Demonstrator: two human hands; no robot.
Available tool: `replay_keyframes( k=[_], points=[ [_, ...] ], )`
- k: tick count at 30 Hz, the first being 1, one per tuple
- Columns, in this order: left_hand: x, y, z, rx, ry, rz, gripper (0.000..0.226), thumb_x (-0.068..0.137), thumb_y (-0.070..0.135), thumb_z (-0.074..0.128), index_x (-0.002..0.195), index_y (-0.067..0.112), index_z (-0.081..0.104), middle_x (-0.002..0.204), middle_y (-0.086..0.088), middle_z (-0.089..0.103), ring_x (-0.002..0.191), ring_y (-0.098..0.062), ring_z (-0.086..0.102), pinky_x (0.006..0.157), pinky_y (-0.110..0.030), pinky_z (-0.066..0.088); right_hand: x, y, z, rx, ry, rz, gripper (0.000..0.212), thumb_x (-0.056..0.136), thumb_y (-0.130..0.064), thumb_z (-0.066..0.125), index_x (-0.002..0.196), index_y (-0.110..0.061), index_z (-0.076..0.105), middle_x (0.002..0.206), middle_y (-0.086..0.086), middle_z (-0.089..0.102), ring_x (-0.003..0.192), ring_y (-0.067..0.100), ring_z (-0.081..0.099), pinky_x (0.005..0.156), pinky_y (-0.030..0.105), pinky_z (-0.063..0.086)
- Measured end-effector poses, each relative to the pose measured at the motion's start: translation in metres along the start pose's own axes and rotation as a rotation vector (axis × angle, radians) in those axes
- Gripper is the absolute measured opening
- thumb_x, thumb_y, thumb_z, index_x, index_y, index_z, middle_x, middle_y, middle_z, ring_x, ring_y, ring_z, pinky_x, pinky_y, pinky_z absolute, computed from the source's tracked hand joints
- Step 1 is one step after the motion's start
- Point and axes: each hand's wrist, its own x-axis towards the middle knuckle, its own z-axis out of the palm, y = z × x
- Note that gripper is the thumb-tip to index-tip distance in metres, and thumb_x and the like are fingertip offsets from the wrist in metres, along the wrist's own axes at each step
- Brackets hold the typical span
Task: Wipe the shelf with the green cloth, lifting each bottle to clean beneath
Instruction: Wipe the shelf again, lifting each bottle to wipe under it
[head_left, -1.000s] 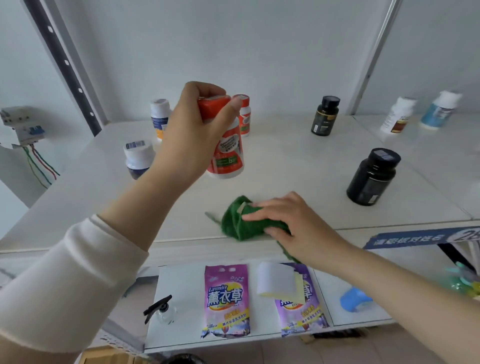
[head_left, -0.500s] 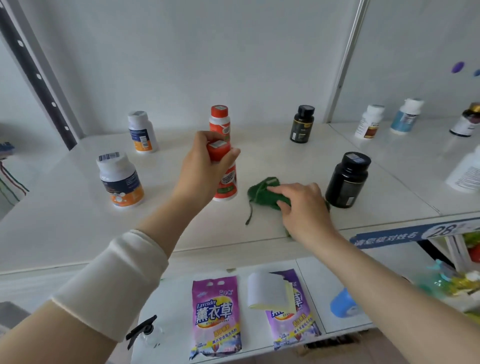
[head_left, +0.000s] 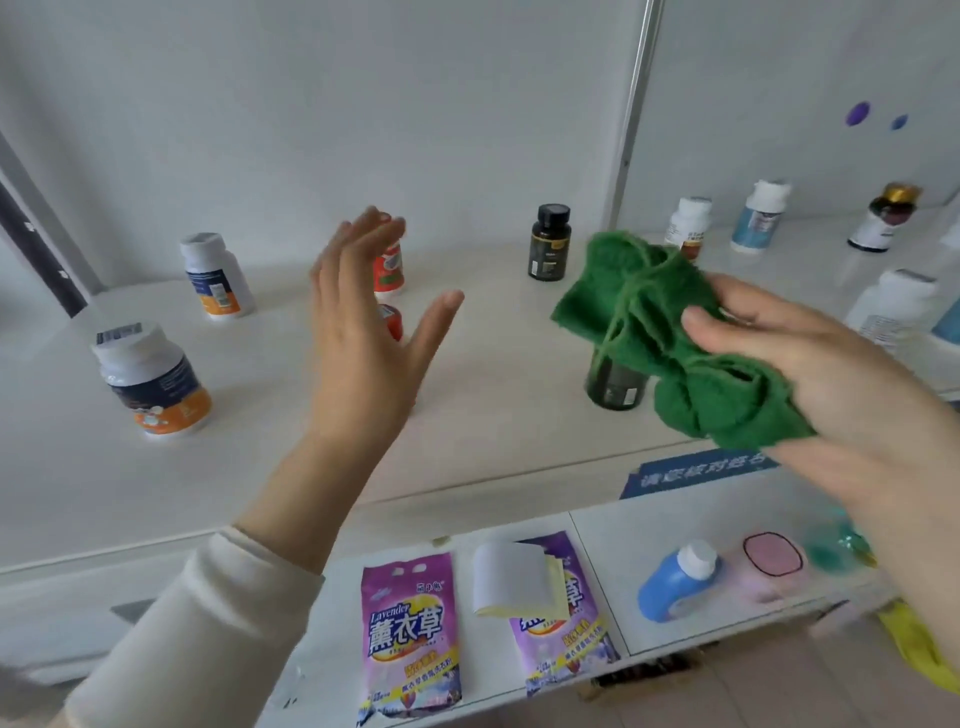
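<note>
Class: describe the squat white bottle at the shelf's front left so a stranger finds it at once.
Take the white shelf, then its front left area, left of the open left hand. The squat white plastic bottle stands there. Unlike the slimmer white bottle behind it, its cap carries a barcode sticker.

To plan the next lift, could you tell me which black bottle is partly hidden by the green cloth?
The front black bottle; only its base shows below the green cloth. The rear black bottle stands in full view.

cream-white long sleeve (head_left: 197, 618) — left arm (head_left: 306, 483)
</note>
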Motion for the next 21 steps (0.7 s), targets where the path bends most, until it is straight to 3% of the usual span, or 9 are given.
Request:
replay_keyframes(
  k=[3, 5, 8, 11, 13, 15, 19, 21],
  points=[
    [-0.001, 0.046, 0.041, -0.155, -0.184, 0.055, 0.052, 0.080, 0.044, 0.057, 0.122, 0.014, 0.048, 0.125, 0.005, 0.051, 0.114, -0.006, 0.048, 0.096, -0.012, 0.034, 0.025, -0.012, -0.047, 0.002, 0.082, 0.010, 0.035, 0.077, -0.014, 0.053, 0.109, -0.025, 0.062, 0.098, -0.003, 0.072, 0.084, 0.008, 0.069, 0.072, 0.023, 0.054],
    [-0.006, 0.068, 0.078, -0.192, -0.373, -0.037, 0.058, 0.077, 0.046, 0.062, 0.125, 0.017, 0.045, 0.126, 0.002, 0.051, 0.116, -0.009, 0.048, 0.092, -0.015, 0.036, 0.045, -0.009, -0.077, -0.032, 0.149, 0.030, 0.031, 0.089, -0.009, 0.048, 0.112, -0.024, 0.060, 0.103, -0.001, 0.069, 0.085, 0.008, 0.068, 0.075, 0.022, 0.049],
    [-0.016, 0.073, 0.120, -0.143, -0.440, -0.182, 0.062, 0.074, 0.044, 0.065, 0.127, 0.022, 0.042, 0.127, 0.004, 0.048, 0.115, -0.007, 0.046, 0.084, -0.009, 0.030, 0.076, 0.010, -0.119, -0.143, 0.274, 0.087, 0.033, 0.090, -0.007, 0.049, 0.118, -0.021, 0.059, 0.111, 0.006, 0.065, 0.088, 0.015, 0.062, 0.076, 0.026, 0.045],
    [-0.019, 0.064, 0.141, -0.182, -0.422, -0.303, 0.044, 0.078, 0.037, 0.063, 0.117, 0.030, 0.044, 0.118, 0.005, 0.058, 0.108, -0.011, 0.055, 0.086, -0.021, 0.045, 0.112, 0.046, -0.147, -0.606, 0.342, 0.049, 0.036, 0.091, -0.011, 0.051, 0.125, -0.023, 0.055, 0.121, 0.004, 0.060, 0.094, 0.017, 0.059, 0.079, 0.024, 0.043],
    [-0.015, 0.063, 0.143, -0.226, -0.360, -0.352, 0.030, 0.081, 0.033, 0.060, 0.107, 0.035, 0.044, 0.111, 0.004, 0.063, 0.104, -0.011, 0.059, 0.087, -0.027, 0.049, 0.131, 0.063, -0.152, -0.977, 0.265, 0.025, 0.038, 0.092, -0.015, 0.049, 0.130, -0.023, 0.050, 0.137, 0.003, 0.049, 0.118, 0.023, 0.050, 0.096, 0.028, 0.036],
    [-0.003, 0.064, 0.136, -0.257, -0.261, -0.381, 0.022, 0.081, 0.038, 0.058, 0.099, 0.040, 0.046, 0.105, 0.006, 0.065, 0.100, -0.008, 0.061, 0.086, -0.027, 0.049, 0.143, 0.072, -0.144, -1.100, 0.118, -0.012, 0.040, 0.094, -0.016, 0.045, 0.133, -0.025, 0.045, 0.146, 0.000, 0.038, 0.132, 0.021, 0.036, 0.107, 0.030, 0.025],
    [0.032, 0.067, 0.104, -0.220, -0.064, -0.365, 0.025, 0.071, 0.050, 0.057, 0.094, 0.043, 0.051, 0.110, -0.006, 0.063, 0.103, -0.020, 0.062, 0.093, -0.044, 0.048, 0.120, 0.088, -0.096, -1.039, -0.292, -0.284, 0.043, 0.095, -0.017, 0.042, 0.135, -0.032, 0.041, 0.147, -0.014, 0.031, 0.136, 0.007, 0.026, 0.105, 0.015, 0.012],
    [0.042, 0.068, 0.089, -0.194, 0.006, -0.339, 0.025, 0.071, 0.049, 0.057, 0.094, 0.042, 0.052, 0.109, -0.007, 0.064, 0.103, -0.020, 0.062, 0.093, -0.045, 0.049, 0.086, 0.096, -0.070, -0.947, -0.470, -0.420, 0.044, 0.093, -0.017, 0.046, 0.133, -0.035, 0.042, 0.147, -0.016, 0.031, 0.135, 0.004, 0.024, 0.103, 0.013, 0.008]
  ],
)
